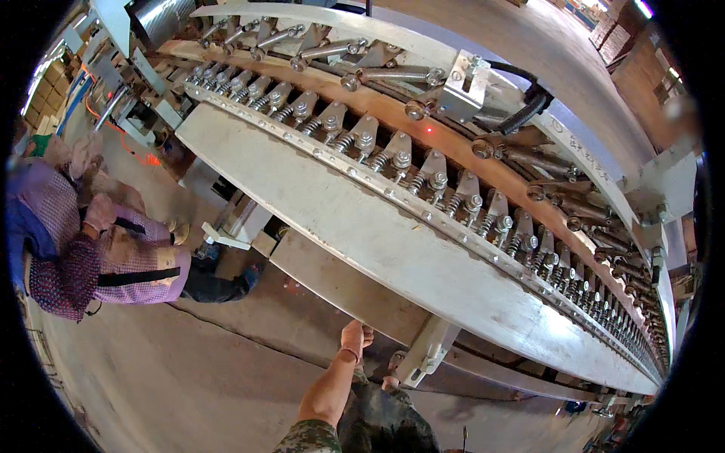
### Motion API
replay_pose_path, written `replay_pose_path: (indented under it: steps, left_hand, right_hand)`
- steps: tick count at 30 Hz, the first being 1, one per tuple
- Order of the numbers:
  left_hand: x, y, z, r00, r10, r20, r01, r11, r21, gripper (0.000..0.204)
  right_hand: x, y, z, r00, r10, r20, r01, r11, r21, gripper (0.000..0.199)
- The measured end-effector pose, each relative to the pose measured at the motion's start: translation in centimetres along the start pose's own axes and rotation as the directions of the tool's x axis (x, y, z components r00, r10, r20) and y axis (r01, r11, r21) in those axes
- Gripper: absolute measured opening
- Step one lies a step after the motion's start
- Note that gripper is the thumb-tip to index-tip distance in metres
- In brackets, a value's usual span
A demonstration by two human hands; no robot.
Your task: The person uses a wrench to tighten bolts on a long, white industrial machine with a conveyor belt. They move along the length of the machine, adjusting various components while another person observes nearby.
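My left hand [355,334] reaches up from the lower edge and touches the bottom edge of the lower white panel [332,283] of a long machine. Its fingertips are hidden at that edge, and a band sits on the wrist. A small patch of skin that may be my right hand [390,383] shows beside a white bracket [424,353] under the machine, mostly hidden. Above, the machine's sloping white cover [393,241] carries a long row of spring-loaded clamps [423,185]. A wooden strip [393,113] with a red light dot runs behind them.
A person in a checked purple shirt [113,260] crouches on the concrete floor [189,377] at the left, close to the machine's base. Another person in blue [23,226] is at the far left. A grey box with black cables [464,87] is mounted on top. Cardboard boxes [45,94] are stacked at the upper left.
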State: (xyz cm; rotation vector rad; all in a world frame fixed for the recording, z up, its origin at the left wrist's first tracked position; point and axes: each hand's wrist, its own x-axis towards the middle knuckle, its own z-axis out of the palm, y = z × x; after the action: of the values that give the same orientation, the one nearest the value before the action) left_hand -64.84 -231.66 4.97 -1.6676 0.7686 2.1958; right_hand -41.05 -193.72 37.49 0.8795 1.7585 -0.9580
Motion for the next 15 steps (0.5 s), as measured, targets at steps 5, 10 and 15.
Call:
replay_pose_path:
  steps: [5, 10, 15]
  left_hand:
    - [-1.9, -3.4, -5.1, 0.971, -0.161, 0.18, 0.15, 0.986, 0.073, 0.036]
    - [-8.5, -4.9, -6.9, 0.984, -0.175, -0.035, 0.171, 0.863, 0.476, 0.032]
    - [-10.2, -4.3, -11.9, 0.957, -0.288, 0.042, 0.212, 0.787, 0.58, 0.019]
  right_hand:
    - [2.7, 5.1, 0.4, 0.993, -0.102, 0.062, 0.099, 0.994, 0.046, 0.029]
    - [0.5, 1.8, 1.6, 0.995, -0.101, 0.018, 0.097, 0.985, 0.142, 0.026]
    - [-2.3, -0.2, 2.3, 0.996, 0.088, -0.035, -0.08, 0.979, 0.188, 0.025]
